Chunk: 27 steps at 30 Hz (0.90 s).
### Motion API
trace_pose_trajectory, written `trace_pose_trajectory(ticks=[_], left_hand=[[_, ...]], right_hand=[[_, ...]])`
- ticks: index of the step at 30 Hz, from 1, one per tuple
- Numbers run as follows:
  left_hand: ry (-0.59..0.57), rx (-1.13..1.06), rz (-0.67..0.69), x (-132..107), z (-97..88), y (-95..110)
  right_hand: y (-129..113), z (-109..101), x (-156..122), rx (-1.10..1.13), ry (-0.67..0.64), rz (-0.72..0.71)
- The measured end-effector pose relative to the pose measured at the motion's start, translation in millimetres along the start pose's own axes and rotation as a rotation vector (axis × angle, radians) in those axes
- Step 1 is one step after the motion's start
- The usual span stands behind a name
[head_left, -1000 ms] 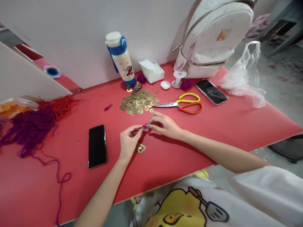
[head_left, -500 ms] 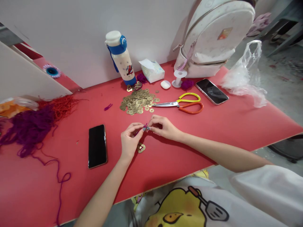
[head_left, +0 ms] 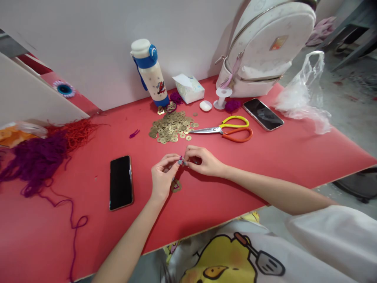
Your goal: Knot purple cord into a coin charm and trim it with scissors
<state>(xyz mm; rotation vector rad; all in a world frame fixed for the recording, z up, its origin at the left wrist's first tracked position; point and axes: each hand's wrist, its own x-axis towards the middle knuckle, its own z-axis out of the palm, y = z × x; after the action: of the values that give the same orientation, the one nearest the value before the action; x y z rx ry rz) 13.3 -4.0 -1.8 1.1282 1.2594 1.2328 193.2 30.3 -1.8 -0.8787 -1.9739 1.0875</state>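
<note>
Between my two hands, at the fingertips, is a short piece of purple cord (head_left: 181,157). My left hand (head_left: 163,175) pinches it between thumb and forefinger. My right hand (head_left: 204,161) is closed in a pinch at the same spot, its fingertips almost touching the left ones. Below the left fingers hang a few brass coins (head_left: 176,186) joined by purple cord, partly hidden by the hand. Farther back on the red table (head_left: 206,204) lies a pile of brass coins with holes (head_left: 171,126). Scissors (head_left: 219,130) with yellow and orange handles rest beside the pile.
A black phone (head_left: 121,182) lies left of my hands, a second phone (head_left: 263,114) at the right. Purple yarn (head_left: 37,161) and red yarn (head_left: 76,131) are heaped at left. Behind stand a bottle (head_left: 151,74), tissue pack (head_left: 189,88), white spool (head_left: 223,98) and backpack (head_left: 265,51).
My right hand has shifted slightly down, and both hands stay together at the cord. The hanging coins have turned and moved a little lower.
</note>
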Motion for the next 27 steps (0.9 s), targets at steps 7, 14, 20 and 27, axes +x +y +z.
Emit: trace_pose_trajectory(ticks=[7,14,20,27], left_hand=[[0.005,-0.058,-0.099,-0.6,0.4,-3.5],[0.042,0.04,-0.061,2.0,0.0,2.0],[-0.044,0.177,-0.014,-1.5,1.4,8.4],[-0.09,0.295,0.034,-3.7,2.9,5.4]], right_hand=[[0.3,0.1,-0.1,-0.025,0.0,-0.014],[-2.5,-2.0,-1.6,-0.13,-0.013,0.0],[-3.7,-4.6,-1.6,-0.119,-0.015,0.036],[-0.2,-2.6,0.5,-0.063,0.033,0.046]])
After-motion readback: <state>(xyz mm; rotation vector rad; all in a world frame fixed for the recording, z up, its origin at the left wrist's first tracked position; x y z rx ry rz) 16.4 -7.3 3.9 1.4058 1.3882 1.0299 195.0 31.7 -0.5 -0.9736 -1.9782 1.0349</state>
